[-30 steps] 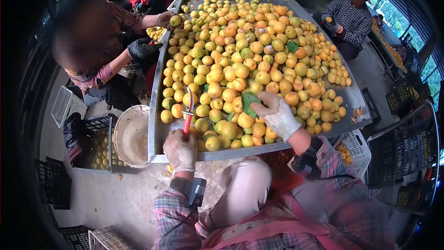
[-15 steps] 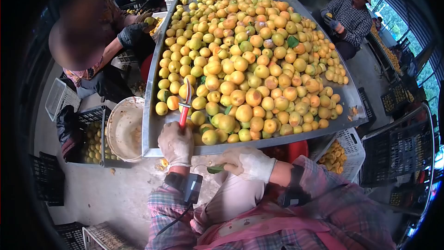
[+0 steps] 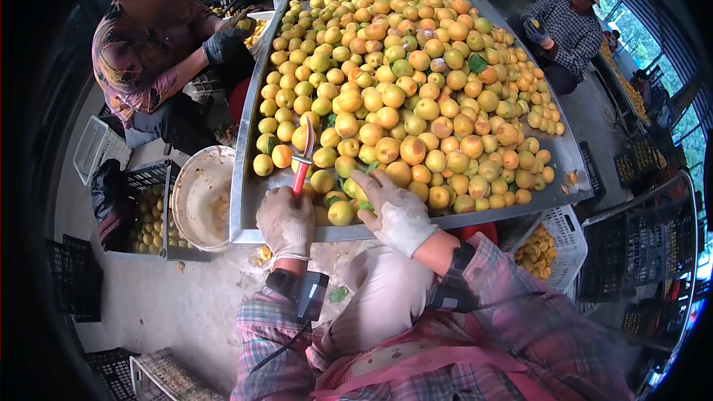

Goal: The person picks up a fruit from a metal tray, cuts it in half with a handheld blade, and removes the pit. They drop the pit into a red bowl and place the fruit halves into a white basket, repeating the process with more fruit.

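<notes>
My left hand (image 3: 286,221), in a pale glove, is closed around the red handle of a knife (image 3: 301,174) with a curved blade pointing up, at the near left corner of the metal table (image 3: 252,197). Heaped on that table are many yellow-orange fruits (image 3: 412,150). Over the near edge of the heap reaches my right hand (image 3: 395,212), also gloved, its fingers spread on or just above fruits and a green leaf. Whether its fingertips touch a fruit is hard to tell.
A stained white bucket (image 3: 204,197) and a crate of fruit (image 3: 152,223) stand at the left. A white crate with fruit pieces (image 3: 538,252) is below the table at right. Co-workers sit at the left (image 3: 148,67) and right (image 3: 568,30).
My right hand has moved from my lap up to the fruit and opened. The leaf it held now lies on the floor. The co-worker at the left has leaned back.
</notes>
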`<state>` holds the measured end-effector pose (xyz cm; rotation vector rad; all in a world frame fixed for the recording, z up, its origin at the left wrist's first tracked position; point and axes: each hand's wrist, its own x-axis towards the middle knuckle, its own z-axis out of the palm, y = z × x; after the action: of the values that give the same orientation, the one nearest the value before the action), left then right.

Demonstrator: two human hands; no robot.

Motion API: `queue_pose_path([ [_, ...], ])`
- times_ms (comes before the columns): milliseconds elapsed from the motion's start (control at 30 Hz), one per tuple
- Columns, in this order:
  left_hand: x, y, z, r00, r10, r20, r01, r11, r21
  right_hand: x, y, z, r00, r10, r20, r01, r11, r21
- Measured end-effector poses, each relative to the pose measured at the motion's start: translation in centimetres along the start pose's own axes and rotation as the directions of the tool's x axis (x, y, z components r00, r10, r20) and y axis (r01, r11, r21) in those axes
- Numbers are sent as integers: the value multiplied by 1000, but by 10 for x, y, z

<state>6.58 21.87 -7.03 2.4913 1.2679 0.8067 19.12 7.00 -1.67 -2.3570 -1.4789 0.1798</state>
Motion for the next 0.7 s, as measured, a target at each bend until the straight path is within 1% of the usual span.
queue_pose_path([
  [67,0,-1,1,1000,6,-3,-6,1000,-14,15,10,18,987,48,154,-31,993,-110],
  [100,0,-2,3,1000,5,-10,-5,1000,-8,22,18,27,972,76,224,-53,993,-105],
  [133,1,-2,2,1000,3,-13,-3,1000,-7,24,24,32,972,72,223,-49,993,-105],
  [200,0,-1,1,1000,-4,-17,3,999,-40,24,35,35,995,-74,65,62,983,173],
  [233,0,-1,1,1000,-9,-19,8,999,-39,22,35,37,999,-51,15,46,974,222],
  [267,1,-1,1,1000,-6,-16,5,999,-38,21,38,36,998,-56,21,50,974,222],
  [333,-1,-2,1,1000,-9,-7,8,999,-34,19,38,29,998,-53,37,29,878,477],
  [367,0,-2,1,1000,-6,-11,5,1000,-27,20,41,36,995,-86,58,47,872,488],
  [400,0,-1,1,1000,-1,-16,1,1000,-20,18,32,31,994,-89,60,48,870,491],
  [467,0,-2,4,1000,-20,-12,20,1000,10,12,1,12,979,-45,198,7,982,188],
  [500,0,-2,4,1000,-10,-16,10,1000,2,15,-6,10,968,-65,244,49,996,73],
  [533,0,-3,3,1000,-1,-21,1,1000,-7,18,-7,14,967,-69,246,53,996,74],
  [600,0,-4,4,999,11,-41,-11,1000,-3,26,-10,22,949,-93,302,109,993,-39],
  [700,-1,-4,3,999,9,-40,-10,1000,-13,32,-18,17,943,-32,332,53,997,-53],
])
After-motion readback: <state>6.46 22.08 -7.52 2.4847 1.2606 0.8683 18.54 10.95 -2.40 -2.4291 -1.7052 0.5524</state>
